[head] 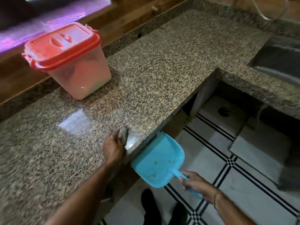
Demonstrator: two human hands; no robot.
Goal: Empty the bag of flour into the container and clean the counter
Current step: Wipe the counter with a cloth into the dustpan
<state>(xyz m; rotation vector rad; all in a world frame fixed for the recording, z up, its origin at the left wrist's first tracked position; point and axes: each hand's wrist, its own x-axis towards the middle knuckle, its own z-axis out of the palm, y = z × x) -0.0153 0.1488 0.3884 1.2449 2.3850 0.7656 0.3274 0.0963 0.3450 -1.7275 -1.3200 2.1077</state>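
Observation:
A clear plastic container [78, 75] with white flour inside stands at the back left of the granite counter [162, 70], its red lid [63, 44] closed. My left hand [113, 146] rests on the counter's front edge, shut on a small grey cloth or sponge [124, 135]. A thin streak of white flour [130, 142] lies beside it at the edge. My right hand [196, 184] grips the handle of a blue dustpan [159, 159], which is held just below the counter edge, under the flour streak. No flour bag is in view.
A steel sink [279, 60] is set into the counter at the right. Below the edge is a white tiled floor [243, 184] with black stripes, and my dark shoes [151, 207] stand on it. A wooden wall panel [129, 21] runs behind the counter.

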